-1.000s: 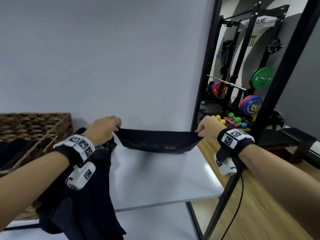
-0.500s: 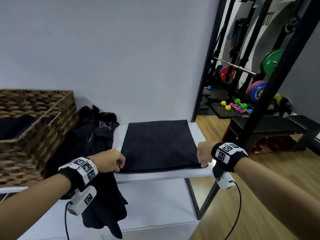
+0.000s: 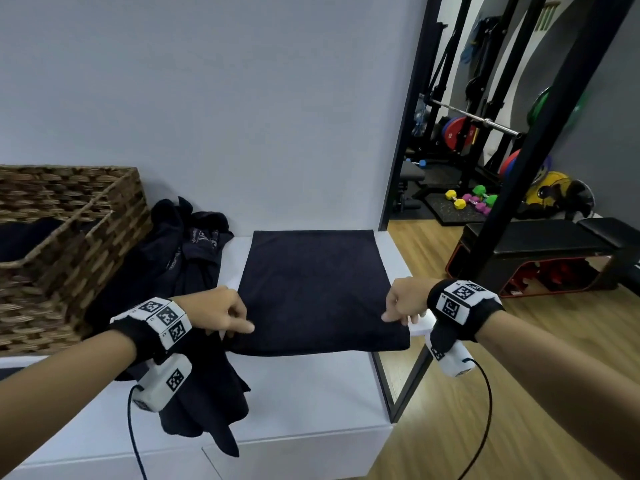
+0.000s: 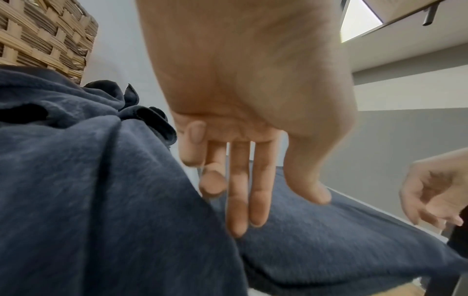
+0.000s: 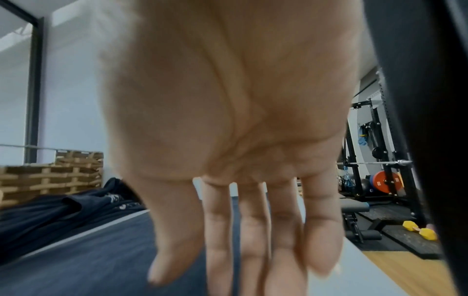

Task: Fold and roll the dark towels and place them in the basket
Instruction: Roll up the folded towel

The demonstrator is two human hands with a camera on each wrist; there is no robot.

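Note:
A folded dark towel [image 3: 311, 289] lies flat on the white bench [image 3: 311, 393], its near edge at the bench's front step. My left hand [image 3: 235, 320] hovers at the towel's near left corner, fingers mostly straight and holding nothing, as the left wrist view shows of this hand [image 4: 240, 180] above the towel [image 4: 329, 240]. My right hand [image 3: 394, 310] is at the near right corner, fingers [image 5: 253, 230] extended and empty. The wicker basket [image 3: 100, 216] stands at the left with dark cloth inside.
A heap of unfolded dark towels [image 3: 187, 258] lies between basket and folded towel and hangs over the bench front. A black frame post [image 3: 519, 168] rises at the right. Beyond it are a black gym bench [image 3: 540, 247], weights and wooden floor.
One second ago both hands held the towel stretched in the air. They laid it flat on the bench, and now both have let go of its near corners and straightened their fingers.

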